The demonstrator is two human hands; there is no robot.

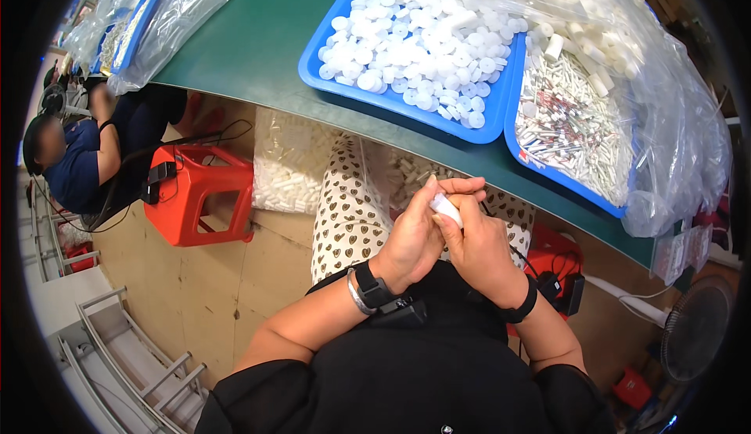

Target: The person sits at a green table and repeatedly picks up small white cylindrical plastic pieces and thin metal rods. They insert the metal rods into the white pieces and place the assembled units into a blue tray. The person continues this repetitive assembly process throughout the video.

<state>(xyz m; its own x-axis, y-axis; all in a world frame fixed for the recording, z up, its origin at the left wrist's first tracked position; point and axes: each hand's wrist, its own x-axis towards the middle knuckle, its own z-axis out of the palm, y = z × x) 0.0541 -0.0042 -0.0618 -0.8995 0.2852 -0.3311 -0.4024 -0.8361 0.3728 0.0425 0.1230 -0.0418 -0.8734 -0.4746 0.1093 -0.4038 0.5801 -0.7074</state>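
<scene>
Just in front of my lap, a small white plastic cylinder [447, 210] is held between my two hands, below the table's near edge. My left hand [411, 238] has its thumb and fingers closed around the far end. With thumb and forefinger, my right hand [486, 250] pinches the near end. Fingers partly cover the piece, so its ends are hard to make out. Beyond my hands, a blue tray [313, 64] holds many translucent white discs [422, 43]. Beside it, another blue tray [512, 125] contains thin white and metallic parts [575, 113].
White cylinders [554, 47] lie under clear plastic film [665, 105] at the right. Bags of white parts [293, 160] stand below the green table [258, 27]. At left are a red stool [195, 195] and a seated person [82, 152]; a fan [696, 328] stands at right.
</scene>
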